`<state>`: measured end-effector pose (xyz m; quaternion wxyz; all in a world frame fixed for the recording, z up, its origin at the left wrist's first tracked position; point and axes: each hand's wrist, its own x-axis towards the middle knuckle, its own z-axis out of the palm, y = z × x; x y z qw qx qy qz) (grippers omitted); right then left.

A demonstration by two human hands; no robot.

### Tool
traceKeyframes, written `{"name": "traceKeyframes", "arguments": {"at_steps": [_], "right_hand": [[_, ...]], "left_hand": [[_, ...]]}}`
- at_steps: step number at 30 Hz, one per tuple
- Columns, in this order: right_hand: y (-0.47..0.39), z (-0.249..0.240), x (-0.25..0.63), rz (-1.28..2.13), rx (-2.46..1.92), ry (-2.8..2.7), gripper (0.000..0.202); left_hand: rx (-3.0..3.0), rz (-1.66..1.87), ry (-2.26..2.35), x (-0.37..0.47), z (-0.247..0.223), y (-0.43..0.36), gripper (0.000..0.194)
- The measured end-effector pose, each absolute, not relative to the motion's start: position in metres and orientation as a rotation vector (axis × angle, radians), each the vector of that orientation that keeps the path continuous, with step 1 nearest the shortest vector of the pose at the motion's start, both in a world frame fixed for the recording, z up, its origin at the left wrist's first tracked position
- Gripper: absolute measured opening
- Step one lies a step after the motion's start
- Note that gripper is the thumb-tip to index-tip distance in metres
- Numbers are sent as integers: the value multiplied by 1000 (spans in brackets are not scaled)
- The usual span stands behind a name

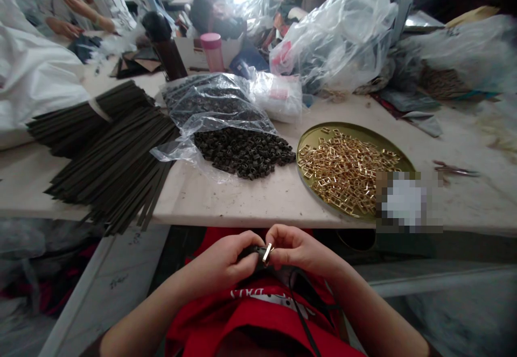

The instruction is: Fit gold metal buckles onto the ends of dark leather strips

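Note:
In front of the red apron [226, 314], just below the table edge, my two hands meet. My left hand [232, 257] is closed on a dark strap [252, 250], most of which its fingers hide. A shiny gold buckle [267, 253] sits at the strap's end. My right hand [297, 246] pinches the buckle from the other side between thumb and forefinger. On the table lie a pile of small black loops [246, 152], spilling from a clear plastic bag [218, 98], and a round gold tray [404, 152] heaped with gold buckles [351, 168].
Bundles of long dark strips [109, 158] overhang the table's [214, 201] front edge at left. Pliers [456, 169] lie at right. Behind stand a dark bottle [165, 44], a pink-lidded jar [212, 53] and large plastic bags [339, 39]. Another person's hands [76, 18] show at far left.

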<state>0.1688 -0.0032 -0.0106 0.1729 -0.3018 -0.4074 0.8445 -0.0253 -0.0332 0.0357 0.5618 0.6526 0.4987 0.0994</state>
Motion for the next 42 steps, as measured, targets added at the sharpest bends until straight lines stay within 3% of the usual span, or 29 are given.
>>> {"name": "traceKeyframes", "arguments": {"at_steps": [10, 14, 18, 20, 22, 24, 28, 34, 42], "right_hand": [[-6, -13, 163, 2358, -861, -1134, 30], [-8, -14, 159, 2060, -974, -1328, 20], [-12, -12, 155, 1609, -989, -1775, 32], [-13, -12, 153, 1422, -1009, -1932, 27], [-14, -13, 152, 1325, -1021, -1989, 19], [-15, -14, 151, 1290, -1005, -1992, 24], [-17, -11, 152, 1451, -950, -1981, 43], [-13, -8, 156, 1931, -950, -1703, 27], [-14, -16, 153, 2105, -1076, -1384, 25]], "left_hand": [[1345, 277, 1101, -22, 40, -28, 19], [1494, 338, 1324, -19, 35, -28, 16], [1582, 403, 1424, -19, 33, -28, 16], [1607, 414, 1432, -21, 32, -29, 17], [1616, 410, 1443, -22, 31, -32, 19], [1631, 410, 1437, -24, 28, -34, 20], [1690, 429, 1373, -26, 25, -37, 27], [1614, 358, 1389, -30, 32, -42, 20], [1415, 373, 1349, -46, 34, -42, 22]]}}
